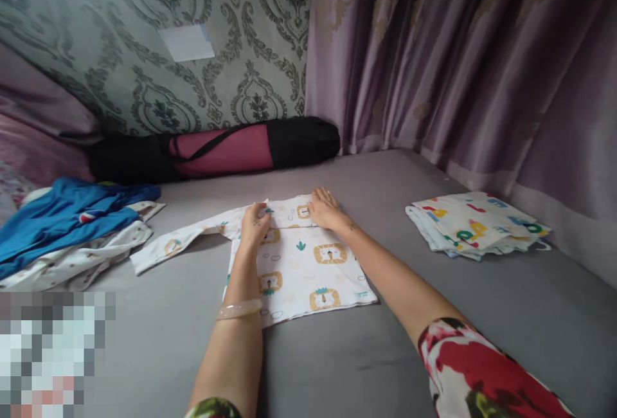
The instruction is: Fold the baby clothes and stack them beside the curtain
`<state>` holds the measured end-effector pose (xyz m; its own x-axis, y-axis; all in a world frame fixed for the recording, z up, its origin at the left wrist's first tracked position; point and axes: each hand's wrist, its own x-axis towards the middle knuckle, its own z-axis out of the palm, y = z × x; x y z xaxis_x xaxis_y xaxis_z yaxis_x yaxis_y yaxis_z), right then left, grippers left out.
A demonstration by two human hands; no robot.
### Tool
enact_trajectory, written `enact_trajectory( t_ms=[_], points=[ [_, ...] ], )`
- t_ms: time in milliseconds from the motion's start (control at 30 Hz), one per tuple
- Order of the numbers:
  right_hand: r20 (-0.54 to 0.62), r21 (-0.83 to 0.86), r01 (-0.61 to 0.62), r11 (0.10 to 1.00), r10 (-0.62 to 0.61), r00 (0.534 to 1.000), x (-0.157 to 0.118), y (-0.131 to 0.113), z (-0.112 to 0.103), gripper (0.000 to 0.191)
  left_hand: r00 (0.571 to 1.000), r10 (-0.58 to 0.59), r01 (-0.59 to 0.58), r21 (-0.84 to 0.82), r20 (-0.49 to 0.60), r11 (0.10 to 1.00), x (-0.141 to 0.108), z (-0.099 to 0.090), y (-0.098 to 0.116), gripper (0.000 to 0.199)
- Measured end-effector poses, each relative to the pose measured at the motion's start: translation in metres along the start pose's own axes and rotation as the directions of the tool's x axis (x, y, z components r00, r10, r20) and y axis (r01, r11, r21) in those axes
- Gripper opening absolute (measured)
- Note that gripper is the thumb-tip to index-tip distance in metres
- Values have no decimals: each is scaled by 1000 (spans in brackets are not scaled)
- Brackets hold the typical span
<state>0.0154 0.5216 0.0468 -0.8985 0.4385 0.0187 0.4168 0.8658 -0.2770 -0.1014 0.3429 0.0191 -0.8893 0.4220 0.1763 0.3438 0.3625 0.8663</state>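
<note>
A small white shirt [294,276] printed with lion faces lies spread on the grey bed sheet. One sleeve [193,233] stretches out to the left, while the other lies folded across the top of the shirt. My left hand [255,225] rests on the upper left part of the shirt, fingers slightly bent and thumb apart. On the upper right part, my right hand [328,209] lies flat over the folded sleeve, its fingers stretched forward. A pale bangle [240,309] circles my left forearm.
Blue and white clothes [72,218] are heaped at the left. A folded stack of patterned clothes [477,222] sits at the right. Behind, a long black and maroon bag [222,151] lies along the wall, beside purple curtains [409,51]. The lower left corner is pixelated.
</note>
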Motion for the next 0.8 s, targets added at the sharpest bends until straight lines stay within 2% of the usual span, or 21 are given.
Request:
enact_trajectory(
  t_ms=[100, 267, 500, 800],
  points=[
    [-23, -11, -47, 999, 47, 999, 6, -7, 18, 65, 999, -24, 27, 84, -26, 996, 1, 1, -2, 37],
    [-77, -28, -59, 998, 57, 995, 4, 0, 35, 73, 999, 44, -38, 195, -29, 980, 5, 2, -7, 39],
    [-80, -6, -108, 994, 107, 991, 3, -1, 35, 75, 999, 50, -44, 353, -7, 934, 6, 3, -13, 42],
    [-70, -22, -127, 992, 125, 990, 6, -1, 37, 80, 996, 89, -88, 462, 19, 882, 7, 2, -17, 48]
  ],
)
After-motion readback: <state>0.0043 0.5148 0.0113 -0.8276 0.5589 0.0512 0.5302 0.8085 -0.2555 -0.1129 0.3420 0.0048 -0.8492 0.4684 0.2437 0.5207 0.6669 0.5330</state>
